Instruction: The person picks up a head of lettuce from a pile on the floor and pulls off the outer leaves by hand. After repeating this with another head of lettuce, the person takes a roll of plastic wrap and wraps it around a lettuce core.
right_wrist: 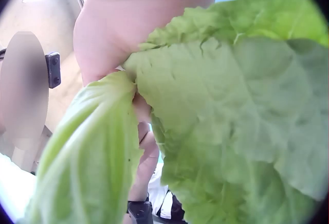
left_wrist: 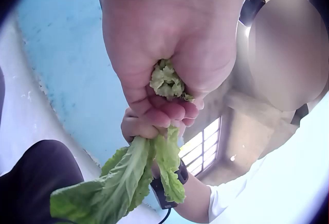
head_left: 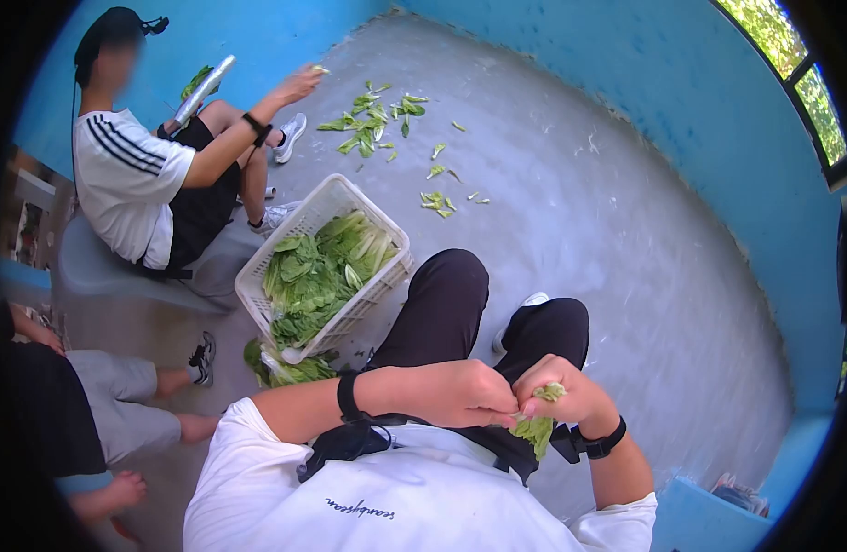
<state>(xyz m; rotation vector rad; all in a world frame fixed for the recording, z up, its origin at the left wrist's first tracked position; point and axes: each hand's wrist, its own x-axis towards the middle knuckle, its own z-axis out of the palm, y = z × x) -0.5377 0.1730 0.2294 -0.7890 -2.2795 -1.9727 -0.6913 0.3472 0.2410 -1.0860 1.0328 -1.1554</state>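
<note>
In the head view both hands meet in front of the white shirt, above the dark-trousered lap. My right hand (head_left: 571,396) grips green lettuce leaves (head_left: 534,434), which hang below its fingers; in the right wrist view broad leaves (right_wrist: 226,95) spread from the palm and hide most of the fingers. Against it, my left hand (head_left: 465,391) is curled, fingertips right at the leaf bases. The left wrist view shows a crumpled piece of lettuce leaf (left_wrist: 167,82) inside the curled fingers of the left hand (left_wrist: 169,33). Below, the right hand (left_wrist: 138,126) pinches the longer leaves (left_wrist: 118,183).
A white plastic crate (head_left: 400,262) full of leafy greens stands left of my knees, with more greens (head_left: 299,370) beside it. Torn leaves (head_left: 368,120) lie scattered on the grey floor. Another person (head_left: 134,184) sits beyond the crate; a third person's legs (head_left: 138,396) show at left.
</note>
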